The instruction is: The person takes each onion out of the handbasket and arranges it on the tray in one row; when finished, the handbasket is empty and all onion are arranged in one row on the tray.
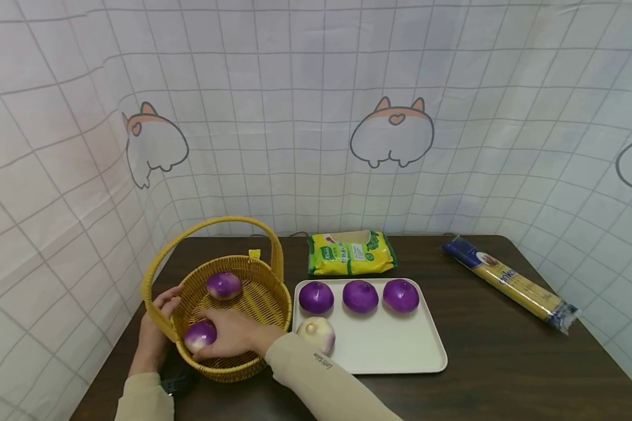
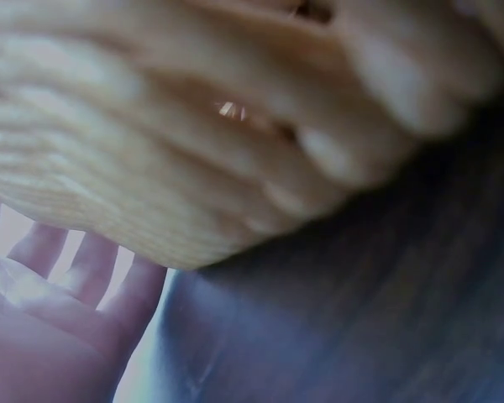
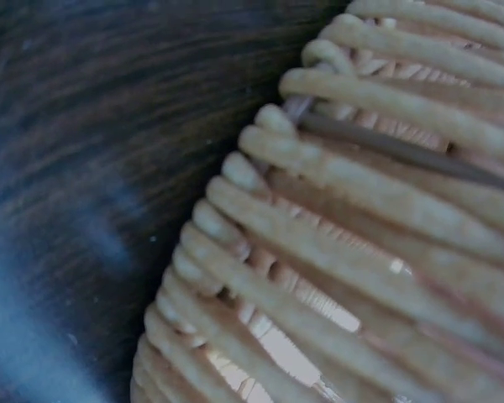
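Note:
A round wicker basket (image 1: pixel 263 292) with a tall handle stands at the left of the table. Inside it, my right hand (image 1: pixel 232 333) reaches down and holds a purple-and-white turnip (image 1: pixel 199 335) between thumb and fingers near the left wall. Another turnip (image 1: pixel 224 285) lies farther back in the basket. My left hand (image 1: pixel 155 327) rests against the basket's outer left side, its fingers near the rim. In the left wrist view that hand (image 2: pixel 67 302) has its fingers extended along the weave (image 2: pixel 134 168). Only woven basket wall (image 3: pixel 361 235) and table show in the right wrist view.
Right of the basket, a white tray (image 1: pixel 384 345) holds three purple turnips (image 1: pixel 360 296) in a back row and a paler turnip (image 1: pixel 316 335) at its left. A yellow-green food packet (image 1: pixel 351 252) lies behind it. Far right lies a pack of spaghetti (image 1: pixel 511 283).

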`<state>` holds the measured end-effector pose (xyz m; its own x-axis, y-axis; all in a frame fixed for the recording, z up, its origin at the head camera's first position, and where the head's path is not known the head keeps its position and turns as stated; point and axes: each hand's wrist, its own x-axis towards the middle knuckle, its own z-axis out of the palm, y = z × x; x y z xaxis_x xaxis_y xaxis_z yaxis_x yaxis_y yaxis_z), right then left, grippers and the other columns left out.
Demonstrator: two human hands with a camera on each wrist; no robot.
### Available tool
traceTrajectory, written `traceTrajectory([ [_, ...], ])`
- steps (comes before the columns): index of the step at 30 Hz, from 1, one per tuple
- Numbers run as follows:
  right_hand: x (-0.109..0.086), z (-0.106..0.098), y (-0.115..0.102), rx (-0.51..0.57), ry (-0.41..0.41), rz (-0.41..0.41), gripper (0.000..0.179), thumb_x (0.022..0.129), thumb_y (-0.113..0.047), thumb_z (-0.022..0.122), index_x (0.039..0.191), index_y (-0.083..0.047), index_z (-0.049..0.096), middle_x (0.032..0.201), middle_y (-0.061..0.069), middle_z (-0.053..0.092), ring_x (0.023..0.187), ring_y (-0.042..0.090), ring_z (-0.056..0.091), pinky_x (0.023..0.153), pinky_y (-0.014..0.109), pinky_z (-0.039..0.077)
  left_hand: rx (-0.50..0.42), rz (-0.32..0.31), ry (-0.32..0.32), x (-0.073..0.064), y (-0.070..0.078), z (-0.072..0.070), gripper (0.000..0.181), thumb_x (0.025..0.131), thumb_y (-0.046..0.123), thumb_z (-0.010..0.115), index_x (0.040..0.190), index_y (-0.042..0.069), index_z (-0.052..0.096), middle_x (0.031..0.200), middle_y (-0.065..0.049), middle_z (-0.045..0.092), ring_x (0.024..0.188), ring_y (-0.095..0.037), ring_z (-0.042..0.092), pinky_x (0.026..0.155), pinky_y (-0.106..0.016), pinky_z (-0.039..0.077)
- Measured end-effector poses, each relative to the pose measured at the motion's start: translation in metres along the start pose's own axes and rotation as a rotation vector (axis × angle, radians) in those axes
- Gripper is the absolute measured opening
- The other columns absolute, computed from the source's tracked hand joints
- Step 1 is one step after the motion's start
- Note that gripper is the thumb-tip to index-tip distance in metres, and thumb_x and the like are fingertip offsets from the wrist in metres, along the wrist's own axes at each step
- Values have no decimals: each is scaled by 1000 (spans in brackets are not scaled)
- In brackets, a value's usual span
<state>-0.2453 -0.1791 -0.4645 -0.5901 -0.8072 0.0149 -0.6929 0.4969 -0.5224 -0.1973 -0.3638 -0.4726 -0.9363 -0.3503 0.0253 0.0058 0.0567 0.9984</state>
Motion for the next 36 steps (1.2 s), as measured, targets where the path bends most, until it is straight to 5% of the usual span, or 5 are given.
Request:
traceTrajectory([
  [9, -6, -9, -1, 7, 23, -68, 84, 77, -53, 76, 146, -20, 42, 137, -10, 50, 120, 1, 48, 93, 15, 41, -8, 2, -14, -2, 1, -2, 50, 102, 29, 51, 141, -1, 45, 124, 3, 54, 108, -6, 57, 84, -17, 49],
  [14, -16, -21, -7, 81, -13, -46, 89, 74, -49, 81, 148, -20, 39, 136, -3, 45, 115, 3, 49, 91, 16, 43, 3, -18, -4, 4, -7, -7, 49, 102, 31, 51, 142, 3, 46, 126, 2, 53, 111, -8, 54, 84, -15, 47],
  [21, -31, -29, -4, 112, 73, -3, 91, 70, -52, 83, 144, -22, 41, 133, -1, 41, 113, 6, 50, 93, 23, 46, -3, -28, 32, 12, -20, -14, 50, 101, 34, 53, 142, 7, 48, 128, 3, 52, 112, -7, 53, 85, -13, 46],
  [31, -55, -42, 0, 18, 169, -30, 92, 69, -57, 82, 144, -25, 40, 131, -4, 42, 105, 6, 53, 86, 22, 49, -27, -32, 13, 3, -5, -8, 52, 100, 32, 55, 142, 4, 47, 128, 1, 51, 111, -7, 52, 84, -14, 46],
  [36, -72, -55, 5, 117, 216, -25, 92, 69, -57, 82, 143, -25, 38, 129, -6, 42, 106, 6, 54, 88, 25, 49, -41, -26, -5, 1, 1, -2, 53, 100, 31, 55, 142, 1, 46, 132, -3, 49, 112, -10, 53, 85, -15, 47],
])
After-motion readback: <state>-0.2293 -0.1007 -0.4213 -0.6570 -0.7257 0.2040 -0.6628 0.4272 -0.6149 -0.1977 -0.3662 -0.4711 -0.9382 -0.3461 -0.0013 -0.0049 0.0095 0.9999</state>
